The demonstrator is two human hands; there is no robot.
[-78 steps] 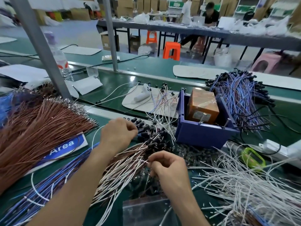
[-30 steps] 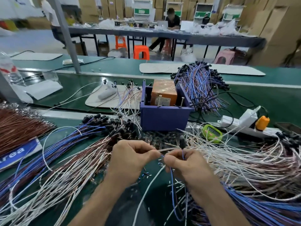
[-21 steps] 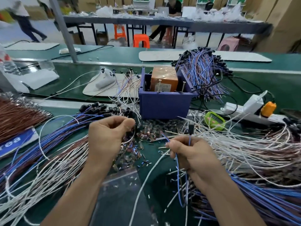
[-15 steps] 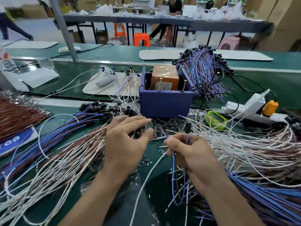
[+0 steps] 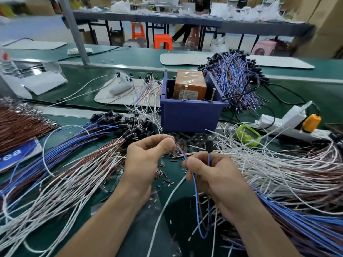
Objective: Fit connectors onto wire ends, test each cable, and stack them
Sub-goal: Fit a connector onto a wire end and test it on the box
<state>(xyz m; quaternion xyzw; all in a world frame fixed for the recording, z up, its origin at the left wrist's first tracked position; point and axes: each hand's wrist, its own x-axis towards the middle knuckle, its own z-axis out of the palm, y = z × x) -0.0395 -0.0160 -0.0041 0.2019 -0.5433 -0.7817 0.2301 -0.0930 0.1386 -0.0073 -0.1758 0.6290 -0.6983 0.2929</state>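
Wire (image 5: 197, 204), thin, blue and smooth-sheathed, hangs in a loop from the right hand (image 5: 213, 175), whose curled fingers clamp both strands above the green bench (image 5: 180, 206). One end stands upright, capped by a black cylindrical connector (image 5: 209, 145). The left hand (image 5: 148, 156) pinches the other end, thumb against forefinger; anything held there is too small to tell. Behind stands a boxy blue plastic bin (image 5: 189, 115).
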